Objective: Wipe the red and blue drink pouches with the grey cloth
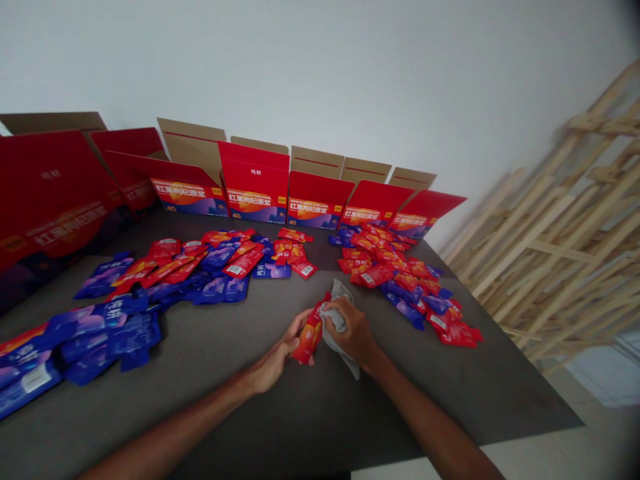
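My left hand [293, 337] holds a red and orange pouch [309, 339] tilted over the middle of the dark table [240, 413]. In my right hand [356, 330] a light grey cloth [339, 293] is bunched up, pressed against the upper right edge of that pouch. One end of the cloth hangs down below my right hand. Part of my left fingers is behind the pouch. Beyond my hands lies a small group of red pouches [289, 252]. A heap of red and blue pouches [377, 257] lies to the right of my right hand.
Open red cartons [257, 180] stand in a row along the wall, with a large one [60, 193] at the left. More red and blue pouches [215, 267] lie at centre left, and mostly blue ones [100, 333] at near left. Wooden easel frames [560, 247] lean beyond the table's right edge.
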Demonstrator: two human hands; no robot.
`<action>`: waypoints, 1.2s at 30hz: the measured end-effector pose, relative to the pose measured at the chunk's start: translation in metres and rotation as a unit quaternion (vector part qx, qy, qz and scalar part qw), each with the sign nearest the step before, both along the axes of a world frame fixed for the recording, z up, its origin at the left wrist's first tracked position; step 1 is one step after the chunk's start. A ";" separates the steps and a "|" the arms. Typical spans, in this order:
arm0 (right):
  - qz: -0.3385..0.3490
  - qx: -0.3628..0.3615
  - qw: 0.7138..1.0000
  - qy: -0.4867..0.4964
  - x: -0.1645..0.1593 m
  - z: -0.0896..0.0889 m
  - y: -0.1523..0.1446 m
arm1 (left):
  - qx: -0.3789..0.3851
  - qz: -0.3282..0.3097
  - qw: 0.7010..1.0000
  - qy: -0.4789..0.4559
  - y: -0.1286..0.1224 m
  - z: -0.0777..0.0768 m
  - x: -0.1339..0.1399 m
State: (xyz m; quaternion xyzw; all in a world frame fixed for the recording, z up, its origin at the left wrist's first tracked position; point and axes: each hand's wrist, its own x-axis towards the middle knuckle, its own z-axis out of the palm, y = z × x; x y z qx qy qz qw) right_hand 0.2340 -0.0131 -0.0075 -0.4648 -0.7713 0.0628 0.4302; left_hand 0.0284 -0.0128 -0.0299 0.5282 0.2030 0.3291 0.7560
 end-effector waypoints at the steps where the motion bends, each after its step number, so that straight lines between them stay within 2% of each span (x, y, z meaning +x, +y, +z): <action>1: -0.007 0.001 1.000 0.005 0.002 0.000 0.001 | 0.006 -0.008 1.000 0.001 0.000 0.001 0.000; 4: 0.010 -0.002 1.000 -0.005 0.003 0.002 0.001 | 0.007 -0.008 1.000 -0.002 0.001 0.000 0.001; 9: 0.121 -0.015 0.989 -0.086 -0.009 0.000 -0.009 | -0.027 0.041 0.997 -0.051 0.009 -0.007 0.004; 12: 0.158 -0.027 0.978 -0.134 -0.016 -0.002 -0.014 | -0.037 0.066 0.995 -0.067 0.011 -0.008 0.004; 15: 0.136 -0.016 0.984 -0.117 -0.015 -0.001 -0.013 | -0.031 0.046 0.997 -0.060 0.009 -0.006 0.003; 20: 0.017 0.013 0.999 -0.034 0.004 0.004 -0.001 | -0.010 -0.014 0.999 -0.040 0.007 -0.003 0.002; 23: -0.019 0.012 1.000 -0.016 0.012 0.006 0.004 | -0.014 -0.033 0.998 -0.045 0.009 -0.002 0.001; 31: 0.010 -0.002 1.000 -0.017 0.002 0.008 -0.003 | -0.136 0.023 0.987 -0.082 0.016 -0.005 0.002; 36: 0.004 0.012 1.000 -0.001 0.004 0.011 -0.003 | -0.153 0.036 0.984 -0.081 0.019 -0.003 0.004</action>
